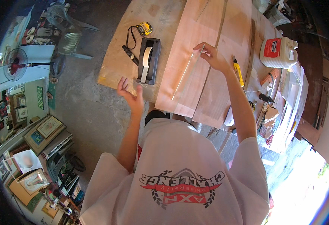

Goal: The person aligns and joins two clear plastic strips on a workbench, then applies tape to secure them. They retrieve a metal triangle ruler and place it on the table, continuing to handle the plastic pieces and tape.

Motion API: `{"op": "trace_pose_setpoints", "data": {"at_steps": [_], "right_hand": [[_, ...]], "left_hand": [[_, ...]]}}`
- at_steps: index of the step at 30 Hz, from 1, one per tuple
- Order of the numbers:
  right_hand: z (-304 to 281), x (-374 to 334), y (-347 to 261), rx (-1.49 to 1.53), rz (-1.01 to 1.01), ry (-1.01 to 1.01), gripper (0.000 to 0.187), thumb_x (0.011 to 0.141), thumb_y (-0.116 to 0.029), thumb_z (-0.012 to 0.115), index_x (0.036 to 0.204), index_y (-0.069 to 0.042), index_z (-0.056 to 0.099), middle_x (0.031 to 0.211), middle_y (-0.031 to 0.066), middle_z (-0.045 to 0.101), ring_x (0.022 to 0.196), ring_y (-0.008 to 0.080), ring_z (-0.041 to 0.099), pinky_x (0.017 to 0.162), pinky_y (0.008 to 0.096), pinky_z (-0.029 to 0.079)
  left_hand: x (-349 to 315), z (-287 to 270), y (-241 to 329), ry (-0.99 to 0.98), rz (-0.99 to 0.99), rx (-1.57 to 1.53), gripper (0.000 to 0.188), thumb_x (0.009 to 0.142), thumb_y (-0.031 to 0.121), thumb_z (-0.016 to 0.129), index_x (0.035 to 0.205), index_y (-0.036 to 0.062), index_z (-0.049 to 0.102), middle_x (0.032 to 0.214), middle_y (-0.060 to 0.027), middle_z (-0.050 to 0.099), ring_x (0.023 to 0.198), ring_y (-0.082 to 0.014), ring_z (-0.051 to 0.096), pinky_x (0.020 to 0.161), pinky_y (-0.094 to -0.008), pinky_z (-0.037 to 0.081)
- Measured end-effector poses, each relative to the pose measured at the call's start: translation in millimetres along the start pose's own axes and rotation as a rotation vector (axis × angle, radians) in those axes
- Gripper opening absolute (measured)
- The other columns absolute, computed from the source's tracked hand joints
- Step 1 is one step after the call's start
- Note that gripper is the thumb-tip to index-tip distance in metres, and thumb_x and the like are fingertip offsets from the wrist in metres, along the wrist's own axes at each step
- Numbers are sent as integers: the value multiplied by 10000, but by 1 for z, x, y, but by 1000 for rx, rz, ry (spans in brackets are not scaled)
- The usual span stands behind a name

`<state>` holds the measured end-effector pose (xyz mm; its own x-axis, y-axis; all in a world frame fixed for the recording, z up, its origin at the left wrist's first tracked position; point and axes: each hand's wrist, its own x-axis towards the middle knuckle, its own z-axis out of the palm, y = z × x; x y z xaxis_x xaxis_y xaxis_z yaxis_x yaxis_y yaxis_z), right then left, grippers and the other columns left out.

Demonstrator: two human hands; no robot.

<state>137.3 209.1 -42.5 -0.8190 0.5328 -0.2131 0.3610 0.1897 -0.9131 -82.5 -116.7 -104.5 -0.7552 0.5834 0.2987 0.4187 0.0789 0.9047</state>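
Observation:
My right hand (210,55) pinches the far corner of a clear, thin pane (187,73) that stands on edge, tilted, on a pinkish-brown board (194,30). My left hand (130,93) hovers with fingers spread over the table's near edge. It holds nothing I can see and is close to a black tape dispenser (149,60) loaded with pale tape. The pane's lower end reaches the board's near edge (173,99).
A yellow-and-black tape measure (144,28) and a dark tool (130,54) lie left of the dispenser. A yellow utility knife (238,71) and a white jug (278,51) sit to the right. Small tools clutter the right side. A red fan (16,66) and framed pictures (46,129) stand on the floor at left.

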Motion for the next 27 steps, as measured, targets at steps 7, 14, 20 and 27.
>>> {"op": "trace_pose_setpoints", "data": {"at_steps": [7, 14, 20, 27], "right_hand": [[5, 5, -1, 15, 10, 17, 288, 916, 33, 569, 1176, -91, 592, 1202, 4, 636, 1129, 135, 564, 940, 312, 440], [7, 5, -5, 15, 28, 21, 273, 928, 28, 566, 1174, -89, 588, 1220, 9, 632, 1141, 141, 570, 950, 316, 454], [9, 7, -5, 1, 11, 22, 264, 932, 25, 573, 1173, -81, 588, 1204, 12, 638, 1128, 145, 581, 932, 305, 470], [9, 4, -6, 11, 12, 41, 266, 936, 31, 573, 1179, -78, 586, 1209, 23, 629, 1103, 162, 593, 916, 307, 482]], "left_hand": [[-2, 42, -17, -156, -172, -43, 851, 723, 199, 888, 1313, 9, 305, 1366, -236, 399, 1243, -322, 442, 1080, -436, 348], [29, 30, 1, -58, -289, -217, 607, 715, 78, 890, 1095, 33, 420, 936, -100, 607, 801, -155, 626, 711, -294, 531], [24, 37, 27, -170, -237, -190, 591, 707, 95, 894, 1093, 31, 451, 941, -119, 611, 807, -194, 641, 723, -319, 536], [1, 71, 20, -268, -80, -7, 610, 682, 162, 903, 1105, 34, 483, 1229, -225, 593, 1057, -332, 625, 898, -401, 511]]}}
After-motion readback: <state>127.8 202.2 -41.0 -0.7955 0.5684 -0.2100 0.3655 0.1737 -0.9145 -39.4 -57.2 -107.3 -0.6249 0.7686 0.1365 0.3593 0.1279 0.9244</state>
